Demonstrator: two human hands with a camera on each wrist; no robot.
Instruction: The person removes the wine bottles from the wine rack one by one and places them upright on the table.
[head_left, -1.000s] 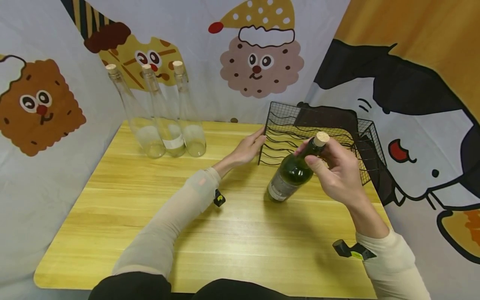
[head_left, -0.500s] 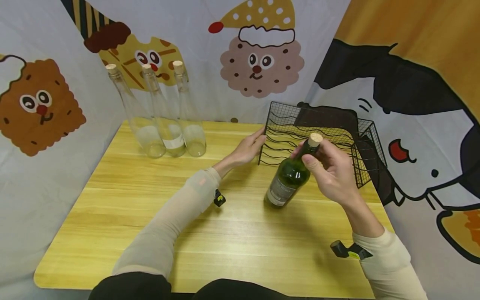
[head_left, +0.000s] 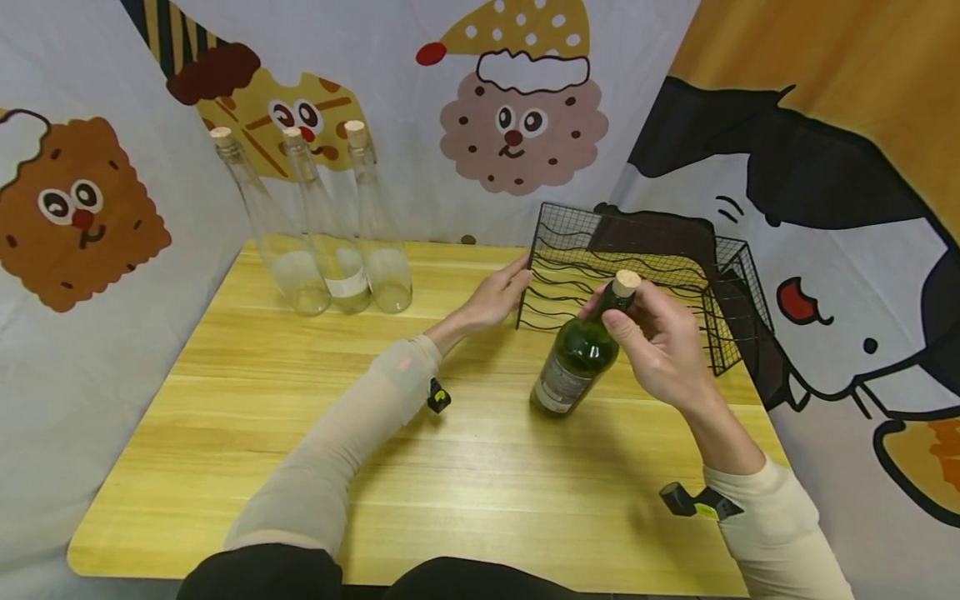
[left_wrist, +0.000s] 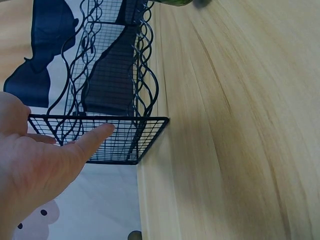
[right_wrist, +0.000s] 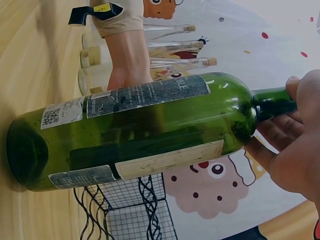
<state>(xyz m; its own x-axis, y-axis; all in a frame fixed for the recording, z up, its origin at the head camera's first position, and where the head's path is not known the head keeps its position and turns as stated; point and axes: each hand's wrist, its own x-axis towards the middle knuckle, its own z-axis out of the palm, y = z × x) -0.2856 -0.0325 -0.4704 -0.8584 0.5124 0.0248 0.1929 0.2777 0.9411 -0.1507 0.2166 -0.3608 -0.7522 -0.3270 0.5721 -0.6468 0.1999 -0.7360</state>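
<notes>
My right hand (head_left: 663, 342) grips a green glass wine bottle (head_left: 577, 362) by the neck, thumb on the near side and fingers round the far side. A cork tops the bottle, which has dark and pale labels, clear in the right wrist view on the bottle's side (right_wrist: 165, 125). Its base is at the tabletop; whether it touches is hard to tell. My left hand (head_left: 495, 296) rests against the left end of a black wire bottle rack (head_left: 528, 292). In the left wrist view, the thumb (left_wrist: 95, 139) lies straight along the rack's mesh end panel (left_wrist: 120, 142).
Several wavy wires run along the rack, behind the green bottle. Three clear corked bottles (head_left: 345, 279) stand together at the back left of the wooden table (head_left: 262, 433). A cartoon-printed cloth (head_left: 480, 208) hangs behind the table and at its sides.
Over the last second my right hand has shifted the wine bottle slightly left and towards me, then stayed nearly still. My left hand has not moved.
</notes>
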